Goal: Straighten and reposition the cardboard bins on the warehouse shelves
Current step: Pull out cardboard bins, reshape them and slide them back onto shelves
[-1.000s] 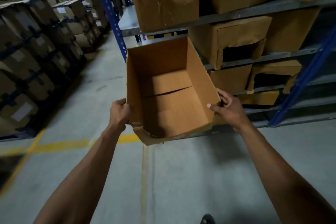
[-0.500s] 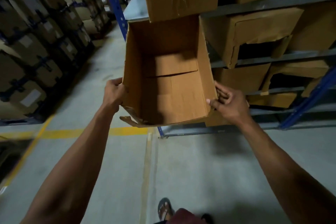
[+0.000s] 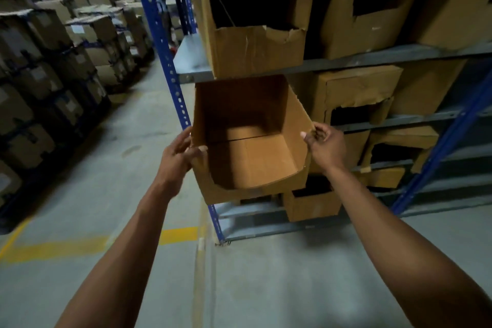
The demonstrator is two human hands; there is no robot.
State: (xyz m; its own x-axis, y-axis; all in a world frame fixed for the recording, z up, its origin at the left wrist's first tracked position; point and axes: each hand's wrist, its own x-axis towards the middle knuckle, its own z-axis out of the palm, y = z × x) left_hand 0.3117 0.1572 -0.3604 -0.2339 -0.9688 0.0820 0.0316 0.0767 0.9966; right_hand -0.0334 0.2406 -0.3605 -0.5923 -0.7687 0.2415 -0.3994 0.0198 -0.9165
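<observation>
Cardboard bin (image 3: 250,141), clamped between left hand (image 3: 177,157) and right hand (image 3: 326,145) at the second shelf's mouth, risks snagging the upper shelf (image 3: 372,59) edge and crushing its thin walls.

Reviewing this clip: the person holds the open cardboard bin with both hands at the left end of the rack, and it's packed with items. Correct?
Not quite. The head view shows the cardboard bin empty, its bare floor visible. The rest stands: left hand and right hand each grip a side wall, beside the blue upright at the rack's left end.
</observation>
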